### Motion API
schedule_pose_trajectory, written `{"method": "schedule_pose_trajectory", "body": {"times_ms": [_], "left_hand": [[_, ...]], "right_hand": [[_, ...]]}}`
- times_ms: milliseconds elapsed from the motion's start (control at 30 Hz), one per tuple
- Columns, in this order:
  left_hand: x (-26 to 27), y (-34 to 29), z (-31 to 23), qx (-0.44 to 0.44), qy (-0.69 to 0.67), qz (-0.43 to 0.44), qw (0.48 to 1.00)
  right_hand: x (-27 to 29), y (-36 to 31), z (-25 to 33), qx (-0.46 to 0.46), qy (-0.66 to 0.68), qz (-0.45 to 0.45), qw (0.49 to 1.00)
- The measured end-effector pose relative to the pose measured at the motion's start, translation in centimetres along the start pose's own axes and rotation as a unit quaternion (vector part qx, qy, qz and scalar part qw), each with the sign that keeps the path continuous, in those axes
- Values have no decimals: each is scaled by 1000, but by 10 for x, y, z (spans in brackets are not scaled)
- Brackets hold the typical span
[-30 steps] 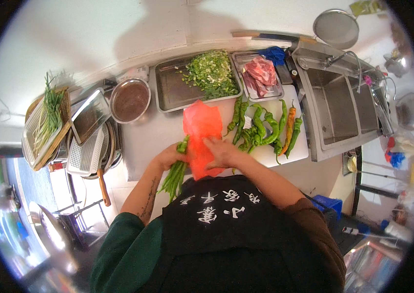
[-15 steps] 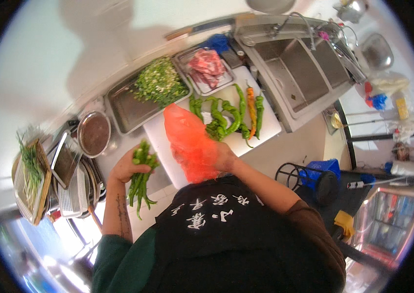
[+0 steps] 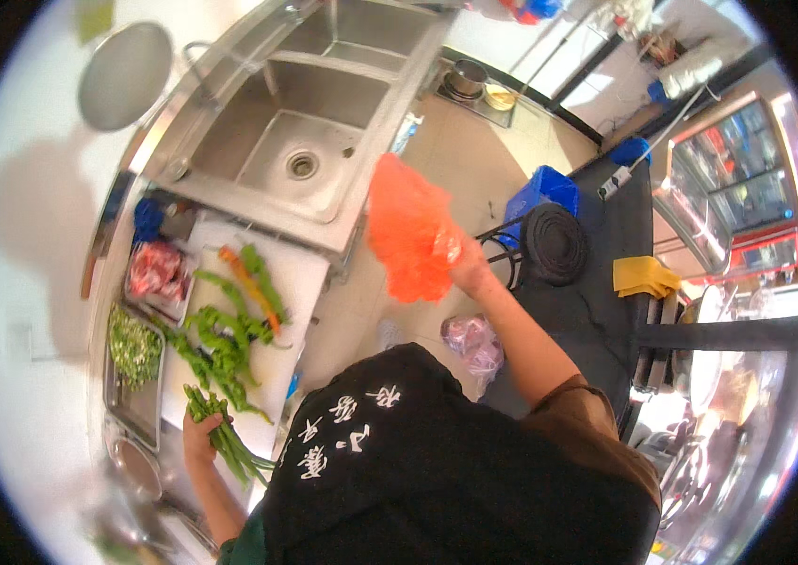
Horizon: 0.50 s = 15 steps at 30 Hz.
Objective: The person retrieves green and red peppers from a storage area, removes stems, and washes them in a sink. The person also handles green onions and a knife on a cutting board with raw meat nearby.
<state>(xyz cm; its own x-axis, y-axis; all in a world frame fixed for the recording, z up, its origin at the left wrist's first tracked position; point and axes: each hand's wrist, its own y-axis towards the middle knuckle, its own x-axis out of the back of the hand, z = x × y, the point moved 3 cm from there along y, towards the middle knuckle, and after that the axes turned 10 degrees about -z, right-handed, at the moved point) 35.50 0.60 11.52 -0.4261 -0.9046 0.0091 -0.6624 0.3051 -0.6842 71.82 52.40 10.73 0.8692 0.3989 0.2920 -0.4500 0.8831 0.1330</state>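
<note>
My left hand (image 3: 201, 435) is closed round a bunch of slim green pods or thin peppers (image 3: 241, 455) at the near end of the white cutting board (image 3: 297, 273). Long green peppers (image 3: 220, 334) and one orange-streaked pepper (image 3: 253, 287) lie on that board. Out to the right, over the floor, my right hand (image 3: 468, 268) grips a thin orange plastic bag (image 3: 408, 226). The bag bulges, and its contents cannot be made out.
Beyond the board stands a steel double sink (image 3: 324, 205). Raw meat (image 3: 156, 273) and chopped greens (image 3: 135, 348) fill trays along the wall. A clear plastic bag (image 3: 474, 347) rests on the floor. To the right are a blue basket (image 3: 550, 193) and a yellow cloth (image 3: 644, 277).
My body and view have turned right. The orange bag in my right hand has moved from above the board out over the floor. My left hand still grips the green bunch.
</note>
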Motion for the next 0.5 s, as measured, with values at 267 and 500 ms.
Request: {"method": "schedule_pose_trajectory", "body": {"times_ms": [267, 500], "left_hand": [[-94, 3, -29, -14, 31, -45, 998], [-76, -53, -37, -7, 89, -145, 985]], "right_hand": [[290, 111, -178, -15, -356, -243, 902], [422, 214, -206, -237, -515, -239, 788]]}}
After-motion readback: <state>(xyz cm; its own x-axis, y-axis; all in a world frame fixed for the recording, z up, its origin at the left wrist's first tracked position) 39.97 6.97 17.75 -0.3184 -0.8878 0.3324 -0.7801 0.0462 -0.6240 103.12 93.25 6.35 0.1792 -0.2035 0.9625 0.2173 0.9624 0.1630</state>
